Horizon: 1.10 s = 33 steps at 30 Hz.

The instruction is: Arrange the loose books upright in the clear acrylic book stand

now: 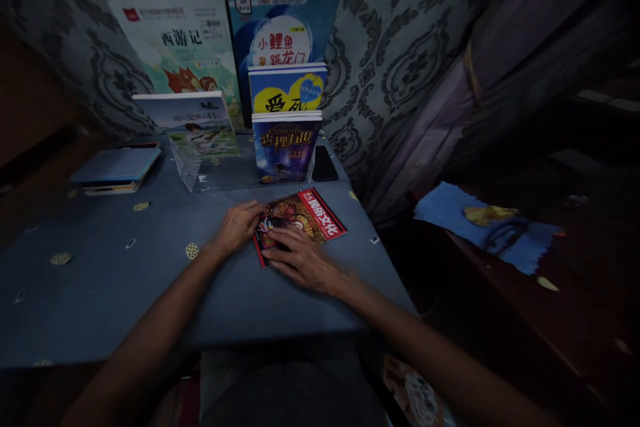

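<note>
Lying closed near the right edge of the table (165, 287), the book (313, 215) has the right hand (301, 258) loosely spread over it, the left hand (242, 224) curled alongside, hold unclear; display books (287, 150) already stand.

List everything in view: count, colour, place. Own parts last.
Table: 1, blue-grey covering, centre and left.
Flat book: 1, red and dark, table's right part.
Upright book covers: 7 showing, mostly blue, yellow, purple, pale green, table's back.
Flat stack: 1, blue-grey top, table's back left.
Phone-like slab: 1, black, table's back right.
Patterned curtain: at least 1, grey, behind table.
Plain curtain: 1, dull purple, right of table.
Ragged cloth: 1, blue, far right.
Crumpled item: 1, yellowish, on ragged cloth; identity unclear.
Left hand: 1, bare, fingers at flat book's left side.
Right hand: 1, bare, across flat book's cover.
Dark areas: can't tell.
</note>
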Each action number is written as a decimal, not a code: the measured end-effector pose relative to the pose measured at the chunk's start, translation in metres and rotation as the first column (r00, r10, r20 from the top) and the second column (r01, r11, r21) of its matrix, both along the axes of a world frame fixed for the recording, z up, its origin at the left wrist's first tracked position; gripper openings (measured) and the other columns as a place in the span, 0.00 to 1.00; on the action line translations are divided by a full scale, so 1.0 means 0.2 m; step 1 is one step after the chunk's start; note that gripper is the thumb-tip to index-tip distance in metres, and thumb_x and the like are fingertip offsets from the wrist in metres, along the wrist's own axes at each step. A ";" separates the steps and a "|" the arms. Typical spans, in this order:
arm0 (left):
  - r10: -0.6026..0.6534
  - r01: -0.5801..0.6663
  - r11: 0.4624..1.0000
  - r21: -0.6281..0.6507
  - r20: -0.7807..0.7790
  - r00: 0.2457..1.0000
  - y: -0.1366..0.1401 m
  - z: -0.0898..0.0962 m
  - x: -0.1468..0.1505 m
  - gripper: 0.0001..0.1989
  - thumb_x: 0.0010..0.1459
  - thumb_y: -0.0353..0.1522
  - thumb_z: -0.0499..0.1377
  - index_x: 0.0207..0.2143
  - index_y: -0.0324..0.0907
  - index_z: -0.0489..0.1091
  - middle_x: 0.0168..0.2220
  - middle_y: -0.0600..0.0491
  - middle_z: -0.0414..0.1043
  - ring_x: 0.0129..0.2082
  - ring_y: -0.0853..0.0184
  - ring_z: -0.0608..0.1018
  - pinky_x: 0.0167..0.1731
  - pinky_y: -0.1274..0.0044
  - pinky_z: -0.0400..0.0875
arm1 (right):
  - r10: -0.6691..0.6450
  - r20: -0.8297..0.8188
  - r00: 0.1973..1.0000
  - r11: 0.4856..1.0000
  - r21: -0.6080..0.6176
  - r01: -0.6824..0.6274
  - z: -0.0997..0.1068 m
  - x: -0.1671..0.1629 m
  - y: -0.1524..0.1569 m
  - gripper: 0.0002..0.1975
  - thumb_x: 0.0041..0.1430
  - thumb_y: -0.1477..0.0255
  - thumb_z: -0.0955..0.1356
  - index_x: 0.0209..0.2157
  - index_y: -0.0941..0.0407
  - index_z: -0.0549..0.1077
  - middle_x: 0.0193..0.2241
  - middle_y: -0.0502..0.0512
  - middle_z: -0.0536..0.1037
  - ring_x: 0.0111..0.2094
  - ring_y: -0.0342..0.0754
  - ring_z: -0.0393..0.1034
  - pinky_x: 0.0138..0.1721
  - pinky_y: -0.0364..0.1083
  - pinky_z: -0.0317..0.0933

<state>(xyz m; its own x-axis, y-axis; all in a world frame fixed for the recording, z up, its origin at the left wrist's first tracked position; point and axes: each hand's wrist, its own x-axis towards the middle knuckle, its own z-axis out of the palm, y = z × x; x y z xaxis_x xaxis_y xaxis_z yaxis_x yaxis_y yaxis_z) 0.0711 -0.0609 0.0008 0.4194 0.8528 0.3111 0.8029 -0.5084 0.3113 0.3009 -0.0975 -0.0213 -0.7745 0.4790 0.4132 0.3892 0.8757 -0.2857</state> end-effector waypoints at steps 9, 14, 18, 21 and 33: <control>0.016 -0.012 0.999 0.049 -0.080 0.997 -0.02 -0.01 0.02 0.13 0.66 0.24 0.52 0.47 0.42 0.74 0.42 0.50 0.77 0.42 0.65 0.79 0.46 0.73 0.73 | 0.030 -0.032 0.999 0.999 -0.036 -0.032 0.02 0.16 -0.02 0.16 0.71 0.68 0.64 0.55 0.52 0.76 0.61 0.61 0.73 0.64 0.53 0.64 0.66 0.61 0.58; 0.035 -0.029 0.998 0.059 -0.097 0.995 -0.02 -0.03 0.02 0.13 0.67 0.25 0.52 0.45 0.42 0.74 0.42 0.49 0.76 0.43 0.63 0.79 0.46 0.72 0.74 | -0.231 -0.067 0.971 0.971 -0.076 0.226 0.02 0.35 0.03 0.16 0.71 0.69 0.63 0.54 0.50 0.78 0.56 0.59 0.78 0.60 0.55 0.70 0.60 0.62 0.65; 0.042 -0.037 0.998 0.056 -0.091 0.995 -0.03 -0.02 0.03 0.13 0.66 0.25 0.52 0.47 0.42 0.74 0.43 0.48 0.77 0.44 0.62 0.79 0.47 0.71 0.74 | -0.438 -0.094 0.894 0.898 -0.079 0.432 0.01 0.42 0.06 0.17 0.71 0.67 0.61 0.48 0.54 0.80 0.51 0.62 0.81 0.54 0.57 0.74 0.55 0.62 0.68; 0.045 -0.040 0.998 0.051 -0.095 0.994 -0.03 -0.02 0.03 0.14 0.66 0.25 0.52 0.47 0.42 0.74 0.43 0.48 0.77 0.44 0.62 0.79 0.47 0.71 0.74 | -0.489 -0.106 0.866 0.872 -0.081 0.483 0.00 0.41 0.07 0.17 0.71 0.67 0.61 0.47 0.55 0.81 0.50 0.63 0.81 0.53 0.58 0.74 0.55 0.62 0.67; 0.061 -0.053 0.997 0.064 -0.124 0.990 -0.03 -0.03 0.04 0.14 0.65 0.26 0.52 0.48 0.43 0.74 0.46 0.49 0.78 0.46 0.61 0.79 0.51 0.69 0.74 | -0.516 -0.159 0.841 0.856 -0.107 0.505 0.00 0.40 0.06 0.17 0.70 0.66 0.62 0.43 0.55 0.82 0.47 0.61 0.82 0.47 0.57 0.75 0.50 0.59 0.67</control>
<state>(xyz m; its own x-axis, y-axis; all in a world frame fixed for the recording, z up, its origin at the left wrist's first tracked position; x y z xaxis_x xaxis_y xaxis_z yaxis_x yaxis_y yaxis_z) 0.0790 -0.0673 -0.0050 0.4097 0.8578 0.3103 0.8619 -0.4754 0.1764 0.3811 -0.0848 -0.0221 -0.3305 0.8143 0.4771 0.7152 0.5460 -0.4363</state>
